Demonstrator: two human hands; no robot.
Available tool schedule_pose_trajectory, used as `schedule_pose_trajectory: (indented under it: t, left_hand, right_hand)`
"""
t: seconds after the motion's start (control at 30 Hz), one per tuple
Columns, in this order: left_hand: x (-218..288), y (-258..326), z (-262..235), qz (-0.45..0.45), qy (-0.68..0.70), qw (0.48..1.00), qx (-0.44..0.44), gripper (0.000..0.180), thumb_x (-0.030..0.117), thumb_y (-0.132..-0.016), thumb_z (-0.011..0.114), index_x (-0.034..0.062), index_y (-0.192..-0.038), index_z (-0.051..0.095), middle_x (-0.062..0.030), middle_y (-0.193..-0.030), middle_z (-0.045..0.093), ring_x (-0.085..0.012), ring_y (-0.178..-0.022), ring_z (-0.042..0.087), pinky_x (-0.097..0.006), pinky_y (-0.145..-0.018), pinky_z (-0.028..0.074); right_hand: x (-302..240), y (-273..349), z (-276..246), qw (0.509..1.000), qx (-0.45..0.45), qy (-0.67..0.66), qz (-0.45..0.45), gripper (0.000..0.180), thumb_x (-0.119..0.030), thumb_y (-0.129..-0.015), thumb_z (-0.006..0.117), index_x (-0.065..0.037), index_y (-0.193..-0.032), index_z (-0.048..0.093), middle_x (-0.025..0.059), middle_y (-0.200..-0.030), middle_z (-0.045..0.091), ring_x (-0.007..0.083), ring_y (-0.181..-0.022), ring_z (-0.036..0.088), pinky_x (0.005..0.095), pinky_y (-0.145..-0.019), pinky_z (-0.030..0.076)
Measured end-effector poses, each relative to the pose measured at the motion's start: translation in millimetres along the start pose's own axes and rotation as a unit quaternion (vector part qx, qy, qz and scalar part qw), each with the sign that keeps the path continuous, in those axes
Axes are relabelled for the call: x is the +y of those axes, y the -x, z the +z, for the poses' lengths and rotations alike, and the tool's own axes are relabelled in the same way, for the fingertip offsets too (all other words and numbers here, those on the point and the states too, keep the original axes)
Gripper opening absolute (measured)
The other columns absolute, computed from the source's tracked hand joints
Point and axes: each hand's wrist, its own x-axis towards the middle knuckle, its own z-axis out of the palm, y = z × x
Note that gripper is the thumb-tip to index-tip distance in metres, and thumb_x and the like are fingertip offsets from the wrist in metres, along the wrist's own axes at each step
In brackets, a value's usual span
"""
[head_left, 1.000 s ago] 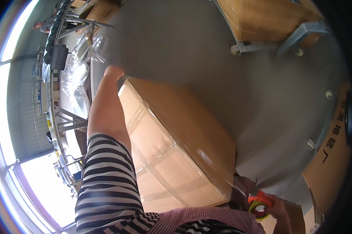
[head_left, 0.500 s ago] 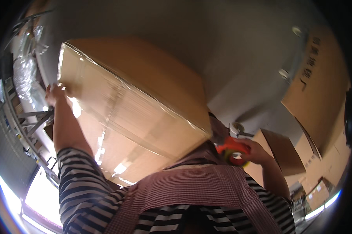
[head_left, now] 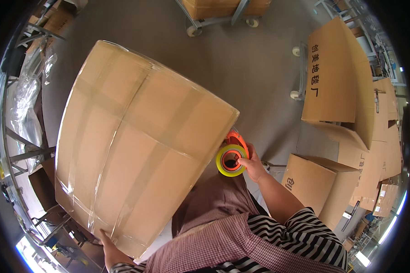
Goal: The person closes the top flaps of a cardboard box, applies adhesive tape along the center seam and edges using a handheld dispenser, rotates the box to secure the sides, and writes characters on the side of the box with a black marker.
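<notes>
The right hand (head_left: 256, 167), right of centre in the frame, is closed around an orange tape dispenser (head_left: 244, 139), with the thumb lying over the roll of yellow-rimmed tape (head_left: 220, 164) fitted in it. The dispenser's upper end is right beside the right-hand edge of a large brown carton (head_left: 136, 136), which fills the left and middle of the picture, tilted, with strips of clear tape across the face toward the camera. At the lower left the left hand (head_left: 107, 245) rests against the carton's lower edge; part of it is hidden, so I cannot tell how firmly it grips. Below centre are a checked apron (head_left: 205, 250) and a striped sleeve (head_left: 311, 234). Farther out, clear plastic sheeting (head_left: 26, 98) hangs at the left, a wheeled trolley (head_left: 214, 21) bears a box at the top, a printed carton (head_left: 330, 77) leans at the upper right, and a smaller box (head_left: 307, 179) sits at the lower right.
</notes>
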Motion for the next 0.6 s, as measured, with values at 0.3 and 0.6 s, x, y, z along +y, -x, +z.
schedule_pose_trajectory:
  t: [0.3, 0.6]
  left_hand:
    - [-61.1, 108.2, -36.7, -0.098, 0.050, 0.965, -0.240, 0.087, 0.081, -0.091, 0.038, 0.0091, -0.138, 0.052, -0.0063, -0.122, 0.064, -0.0209, -0.086, 0.062, -0.032, -0.060, 0.046]
    - [17.2, 301.8, 63.2, -0.033, 0.154, 0.936, -0.314, 0.041, 0.033, -0.093, 0.073, 0.0083, -0.121, 0.057, -0.0055, -0.105, 0.064, -0.0189, -0.087, 0.065, -0.033, -0.063, 0.055]
  right_hand:
    - [-55.4, -87.6, 69.0, 0.994, -0.042, -0.079, -0.068, 0.068, 0.000, -0.080, 0.062, -0.008, -0.144, 0.040, 0.0070, -0.129, 0.054, 0.0188, -0.121, 0.051, 0.0337, -0.104, 0.042]
    - [-181.5, -286.4, 162.2, 0.979, -0.139, -0.044, -0.146, 0.048, -0.010, -0.084, 0.067, -0.014, -0.129, 0.052, 0.0045, -0.107, 0.061, 0.0151, -0.097, 0.062, 0.0378, -0.081, 0.056]
